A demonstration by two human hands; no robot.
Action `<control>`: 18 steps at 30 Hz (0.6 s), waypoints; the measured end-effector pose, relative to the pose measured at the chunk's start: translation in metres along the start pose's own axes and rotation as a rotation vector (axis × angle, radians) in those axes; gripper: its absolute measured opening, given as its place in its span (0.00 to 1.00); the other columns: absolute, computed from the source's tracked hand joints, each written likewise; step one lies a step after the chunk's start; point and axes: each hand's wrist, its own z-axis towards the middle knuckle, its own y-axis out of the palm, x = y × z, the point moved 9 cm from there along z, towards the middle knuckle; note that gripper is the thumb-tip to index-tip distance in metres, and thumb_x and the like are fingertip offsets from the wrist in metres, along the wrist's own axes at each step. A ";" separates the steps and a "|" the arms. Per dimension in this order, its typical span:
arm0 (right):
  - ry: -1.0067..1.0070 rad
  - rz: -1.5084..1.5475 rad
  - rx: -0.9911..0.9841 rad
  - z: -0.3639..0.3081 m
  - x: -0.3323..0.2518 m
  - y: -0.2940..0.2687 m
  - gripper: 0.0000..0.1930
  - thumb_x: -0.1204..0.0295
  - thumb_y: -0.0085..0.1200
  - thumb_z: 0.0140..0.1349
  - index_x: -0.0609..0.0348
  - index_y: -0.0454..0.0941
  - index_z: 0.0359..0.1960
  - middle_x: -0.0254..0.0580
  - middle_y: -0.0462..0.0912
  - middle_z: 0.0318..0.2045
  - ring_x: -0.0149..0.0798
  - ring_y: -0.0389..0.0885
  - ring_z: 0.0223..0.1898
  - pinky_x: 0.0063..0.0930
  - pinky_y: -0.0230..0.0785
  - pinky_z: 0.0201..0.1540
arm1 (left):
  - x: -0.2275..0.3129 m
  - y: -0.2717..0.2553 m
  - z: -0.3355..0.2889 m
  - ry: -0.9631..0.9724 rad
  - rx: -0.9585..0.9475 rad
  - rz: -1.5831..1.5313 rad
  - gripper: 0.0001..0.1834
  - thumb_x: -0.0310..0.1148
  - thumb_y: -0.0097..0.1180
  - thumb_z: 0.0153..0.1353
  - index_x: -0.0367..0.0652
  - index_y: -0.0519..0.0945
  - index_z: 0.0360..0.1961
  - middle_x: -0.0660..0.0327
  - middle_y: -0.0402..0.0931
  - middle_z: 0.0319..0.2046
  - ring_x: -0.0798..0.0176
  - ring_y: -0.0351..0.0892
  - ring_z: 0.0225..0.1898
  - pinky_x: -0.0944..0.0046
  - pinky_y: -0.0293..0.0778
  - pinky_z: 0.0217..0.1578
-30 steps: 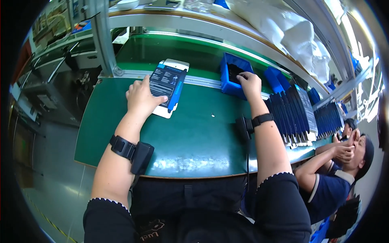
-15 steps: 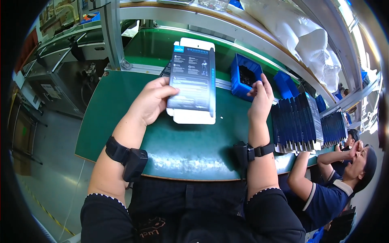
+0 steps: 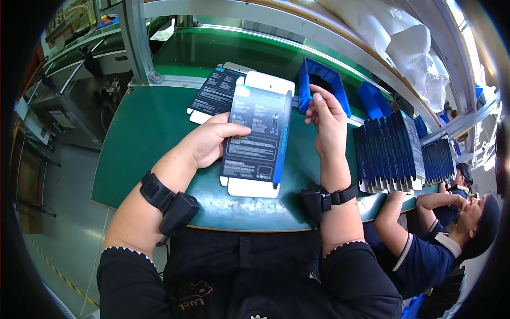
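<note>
My left hand point(image 3: 212, 139) is closed on a dark blue-black cardboard box point(image 3: 255, 139), thumb on its printed face and fingers behind it. White flaps stick out at the box's top and bottom ends, and it hangs tilted over the green table. Beside the blue bin point(image 3: 345, 103), my right hand point(image 3: 328, 114) is raised with its fingers curled and thumb and forefinger close together. Anything between those fingertips is too small to make out. A second box point(image 3: 215, 93) of the same kind lies on the table behind my left hand.
A row of upright dark boxes point(image 3: 385, 151) stands on the right of the green table point(image 3: 138, 143). Another blue bin point(image 3: 374, 101) sits behind it. A shelf with white plastic wrapping point(image 3: 414, 58) runs overhead. At the right sits a co-worker point(image 3: 435, 244).
My left hand has brought the box lower and slightly right, uncovering the second box behind. My right hand's fingers have curled inward beside the bin. The view has shifted slightly.
</note>
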 end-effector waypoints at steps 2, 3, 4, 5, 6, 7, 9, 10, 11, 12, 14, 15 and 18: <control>-0.044 -0.050 -0.012 -0.003 -0.006 0.004 0.12 0.72 0.52 0.60 0.63 0.76 0.44 0.29 0.73 0.25 0.22 0.71 0.27 0.15 0.64 0.27 | -0.003 0.003 -0.002 -0.064 0.026 -0.045 0.19 0.35 0.49 0.63 0.35 0.70 0.51 0.56 0.75 0.45 0.62 0.77 0.45 0.63 0.73 0.48; -0.041 -0.050 -0.013 -0.004 -0.007 0.005 0.12 0.72 0.52 0.60 0.63 0.76 0.44 0.29 0.73 0.25 0.22 0.71 0.27 0.15 0.64 0.27 | -0.003 0.006 -0.002 -0.070 0.042 -0.091 0.20 0.39 0.47 0.64 0.36 0.69 0.52 0.56 0.75 0.45 0.64 0.77 0.45 0.63 0.74 0.47; -0.062 -0.115 -0.029 -0.007 -0.010 0.010 0.12 0.73 0.53 0.59 0.63 0.76 0.44 0.30 0.74 0.26 0.22 0.71 0.28 0.14 0.64 0.28 | -0.005 0.007 -0.002 -0.071 0.043 -0.092 0.20 0.39 0.47 0.64 0.36 0.69 0.52 0.56 0.75 0.45 0.64 0.77 0.45 0.63 0.74 0.47; -0.082 -0.180 -0.045 -0.010 -0.013 0.014 0.13 0.75 0.55 0.58 0.64 0.76 0.44 0.30 0.75 0.27 0.22 0.72 0.29 0.14 0.65 0.29 | -0.006 0.009 -0.002 -0.055 0.038 -0.076 0.21 0.41 0.45 0.65 0.37 0.69 0.52 0.57 0.75 0.45 0.64 0.77 0.45 0.64 0.73 0.47; -0.072 -0.198 -0.064 -0.013 -0.014 0.019 0.11 0.76 0.57 0.55 0.65 0.77 0.41 0.32 0.77 0.29 0.22 0.72 0.30 0.16 0.66 0.32 | -0.007 0.010 -0.001 -0.039 0.032 -0.061 0.22 0.43 0.43 0.66 0.37 0.69 0.53 0.57 0.75 0.46 0.65 0.76 0.46 0.64 0.72 0.47; -0.110 -0.296 -0.088 -0.015 -0.016 0.023 0.10 0.76 0.57 0.55 0.65 0.78 0.38 0.33 0.77 0.29 0.23 0.72 0.31 0.17 0.66 0.32 | -0.008 0.013 -0.001 -0.036 0.012 -0.036 0.22 0.42 0.41 0.66 0.40 0.67 0.55 0.58 0.74 0.47 0.64 0.76 0.45 0.62 0.73 0.46; -0.181 -0.389 -0.114 -0.019 -0.022 0.031 0.06 0.77 0.57 0.53 0.65 0.80 0.32 0.34 0.77 0.29 0.24 0.71 0.29 0.19 0.66 0.32 | -0.013 0.021 -0.006 -0.076 0.010 -0.013 0.21 0.41 0.41 0.66 0.41 0.66 0.56 0.58 0.74 0.46 0.63 0.77 0.45 0.60 0.74 0.45; -0.178 -0.390 -0.114 -0.018 -0.020 0.030 0.06 0.77 0.57 0.53 0.65 0.80 0.32 0.34 0.77 0.29 0.24 0.71 0.29 0.19 0.66 0.32 | -0.017 0.024 -0.007 -0.110 0.012 0.011 0.20 0.40 0.41 0.66 0.42 0.65 0.56 0.59 0.74 0.46 0.63 0.77 0.45 0.58 0.75 0.44; -0.205 -0.472 -0.145 -0.019 -0.020 0.034 0.07 0.77 0.57 0.52 0.63 0.80 0.33 0.35 0.76 0.28 0.25 0.70 0.28 0.19 0.66 0.31 | -0.019 0.025 -0.006 -0.109 -0.005 -0.010 0.20 0.35 0.41 0.65 0.44 0.64 0.58 0.59 0.73 0.46 0.62 0.77 0.45 0.55 0.76 0.43; -0.232 -0.554 -0.176 -0.020 -0.019 0.037 0.07 0.77 0.57 0.51 0.62 0.80 0.33 0.35 0.75 0.27 0.26 0.69 0.26 0.19 0.65 0.31 | -0.021 0.026 -0.006 -0.112 -0.005 -0.013 0.20 0.35 0.41 0.65 0.44 0.64 0.58 0.59 0.73 0.46 0.62 0.77 0.45 0.55 0.76 0.43; -0.193 -0.593 -0.200 -0.020 -0.013 0.037 0.07 0.77 0.56 0.53 0.63 0.79 0.35 0.30 0.77 0.28 0.22 0.66 0.25 0.14 0.63 0.31 | -0.021 0.029 -0.005 -0.080 -0.033 -0.015 0.20 0.31 0.41 0.63 0.43 0.63 0.58 0.59 0.72 0.47 0.62 0.76 0.46 0.55 0.75 0.44; -0.154 -0.626 -0.213 -0.020 -0.010 0.038 0.07 0.77 0.56 0.53 0.63 0.79 0.35 0.30 0.77 0.28 0.22 0.67 0.25 0.15 0.63 0.31 | -0.020 0.030 -0.006 -0.086 -0.025 -0.011 0.21 0.28 0.41 0.62 0.43 0.62 0.58 0.59 0.71 0.48 0.63 0.75 0.47 0.56 0.74 0.46; -0.136 -0.693 -0.232 -0.020 -0.012 0.041 0.07 0.76 0.56 0.53 0.64 0.79 0.34 0.31 0.77 0.27 0.22 0.68 0.26 0.17 0.64 0.30 | -0.015 0.036 -0.008 -0.035 -0.045 0.013 0.22 0.27 0.41 0.62 0.43 0.61 0.58 0.60 0.71 0.48 0.64 0.74 0.47 0.58 0.73 0.48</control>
